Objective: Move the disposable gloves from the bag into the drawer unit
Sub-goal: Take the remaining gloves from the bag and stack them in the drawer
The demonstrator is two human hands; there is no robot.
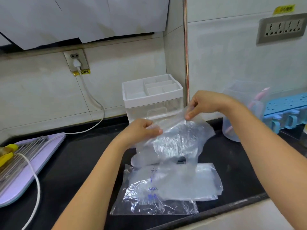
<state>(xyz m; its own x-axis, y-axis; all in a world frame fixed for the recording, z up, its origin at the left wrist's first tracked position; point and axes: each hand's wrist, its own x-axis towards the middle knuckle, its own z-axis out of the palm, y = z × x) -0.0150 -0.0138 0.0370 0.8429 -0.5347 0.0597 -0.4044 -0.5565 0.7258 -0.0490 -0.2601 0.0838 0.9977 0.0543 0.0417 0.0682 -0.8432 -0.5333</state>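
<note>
So, both hands were on the stack of thin, clear, crinkled plastic disposable gloves (174,143), held up off the glossy black countertop (74,163). Left hand (142,130) pinched the near-left edge of the film between thumb and curled fingers. Right hand (204,105) pinched the upper corner the same way, higher and further back. The rest of the stack drooped below the two pinch points.

Directly under the grip lay a flat clear plastic bag with blue print (149,201), with more cloudy film (199,180) sticking out to the right. Could not tell if that was more gloves. Just behind the grip stood the clear plastic drawer unit with a white compartment tray on top (152,97). Its drawer looked closed, with the drawer handle (157,112) facing the hands.

Handling call: near weightless, limp and slick, so the layers would likely slide apart or cling. There was no stiffness, so an edge pinch just let it sag. Better to bunch or fold the stack mid-body before feeding the drawer. The film was thin, so avoid snagging it on the drawer lip.
</note>
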